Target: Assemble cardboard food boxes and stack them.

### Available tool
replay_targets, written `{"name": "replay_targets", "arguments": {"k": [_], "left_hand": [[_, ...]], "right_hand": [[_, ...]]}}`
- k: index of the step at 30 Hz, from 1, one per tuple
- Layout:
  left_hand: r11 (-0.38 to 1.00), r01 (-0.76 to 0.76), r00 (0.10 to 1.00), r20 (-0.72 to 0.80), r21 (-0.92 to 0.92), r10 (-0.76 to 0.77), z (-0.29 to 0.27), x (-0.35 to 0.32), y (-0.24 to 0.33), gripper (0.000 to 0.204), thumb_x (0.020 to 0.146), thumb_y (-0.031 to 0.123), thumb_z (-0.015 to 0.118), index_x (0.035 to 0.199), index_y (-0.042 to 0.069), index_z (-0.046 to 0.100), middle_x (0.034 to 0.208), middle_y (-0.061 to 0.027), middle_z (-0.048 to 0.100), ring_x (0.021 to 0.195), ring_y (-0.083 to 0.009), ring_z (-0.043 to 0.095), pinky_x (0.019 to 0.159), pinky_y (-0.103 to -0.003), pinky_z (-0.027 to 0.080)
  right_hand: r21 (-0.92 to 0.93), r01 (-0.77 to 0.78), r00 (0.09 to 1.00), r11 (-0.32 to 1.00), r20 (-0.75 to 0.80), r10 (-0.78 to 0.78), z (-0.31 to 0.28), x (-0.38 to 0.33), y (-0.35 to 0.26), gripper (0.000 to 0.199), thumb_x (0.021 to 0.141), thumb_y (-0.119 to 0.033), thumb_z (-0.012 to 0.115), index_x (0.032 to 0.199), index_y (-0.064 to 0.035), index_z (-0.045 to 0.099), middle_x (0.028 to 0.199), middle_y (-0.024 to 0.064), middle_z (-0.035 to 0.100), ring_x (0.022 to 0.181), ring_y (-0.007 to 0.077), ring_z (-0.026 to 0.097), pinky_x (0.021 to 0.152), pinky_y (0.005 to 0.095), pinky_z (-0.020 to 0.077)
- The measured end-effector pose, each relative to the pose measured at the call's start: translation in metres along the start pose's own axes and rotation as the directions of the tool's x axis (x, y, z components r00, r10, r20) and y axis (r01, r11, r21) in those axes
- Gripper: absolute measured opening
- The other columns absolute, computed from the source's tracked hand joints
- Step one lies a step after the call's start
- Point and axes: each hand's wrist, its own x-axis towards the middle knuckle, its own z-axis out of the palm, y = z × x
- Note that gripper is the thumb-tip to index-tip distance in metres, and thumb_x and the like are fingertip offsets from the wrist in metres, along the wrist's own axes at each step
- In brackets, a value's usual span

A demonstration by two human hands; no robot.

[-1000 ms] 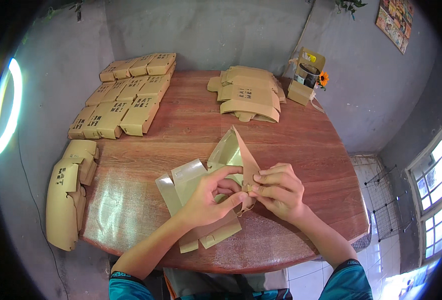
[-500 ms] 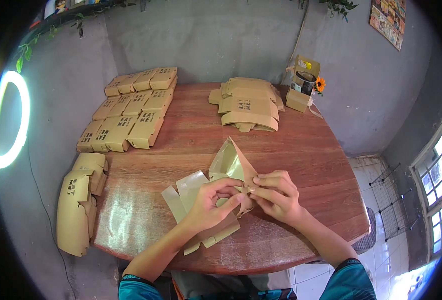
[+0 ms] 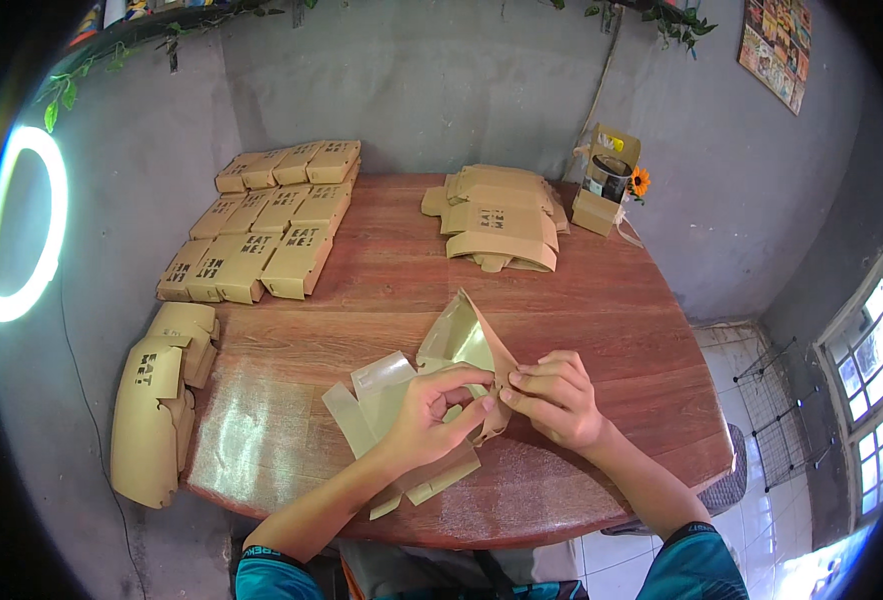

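A partly folded brown cardboard box (image 3: 459,338) is between my hands near the front of the table. Its raised panel stands up in a peak, with a shiny inner side. My right hand (image 3: 560,402) pinches the panel's right edge, fingers and thumb closed on the card. Just left of it, my left hand (image 3: 437,412) has thumb and forefinger closed at the same corner, where the fingertips partly hide the fold. Flat cardboard panels with cut flaps (image 3: 444,474) lie under and beside my left hand; I cannot tell where they join the raised part.
Rows of folded cardboard boxes (image 3: 247,255) cover the back left of the brown table (image 3: 612,300). Flat cardboard blanks (image 3: 502,225) are piled at the back middle. More blanks (image 3: 144,430) lean at the left edge. An open box holding a dark cup (image 3: 607,178) stands at the back right.
The view has tilted slightly, so everything sits a little lower. Both hands stay at the box corner, with only small finger shifts along the card.
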Motion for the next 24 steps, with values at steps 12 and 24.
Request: {"name": "replay_targets", "arguments": {"k": [12, 24], "left_hand": [[0.739, -0.235, 0.966, 0.065, 0.632, 0.251, -0.004, 0.006, 0.01, 0.018, 0.084, -0.004, 0.072, 0.1, 0.001, 0.063, 0.101, -0.0111, 0.065, 0.081, -0.0269, 0.067, 0.071, -0.032, 0.052], [0.429, -0.38, 0.925, 0.349, 0.82, 0.152, 0.0, 0.001, -0.004, 0.024, 0.077, 0.001, 0.067, 0.099, 0.007, 0.063, 0.105, -0.0078, 0.063, 0.099, -0.0302, 0.063, 0.086, -0.041, 0.05]], "right_hand": [[0.425, -0.516, 0.853, 0.744, 0.179, 0.49, 0.011, -0.001, -0.008, 0.033, 0.075, 0.002, 0.078, 0.107, -0.0044, 0.072, 0.113, 0.0123, 0.068, 0.109, 0.0292, 0.065, 0.09, 0.0401, 0.0529], [0.758, -0.569, 0.567, 0.319, 0.081, 0.82, 0.005, 0.002, 0.012, 0.076, 0.088, -0.003, 0.059, 0.156, -0.0029, 0.028, 0.146, 0.0136, 0.044, 0.122, 0.0206, 0.052, 0.102, 0.0356, 0.0433]]}}
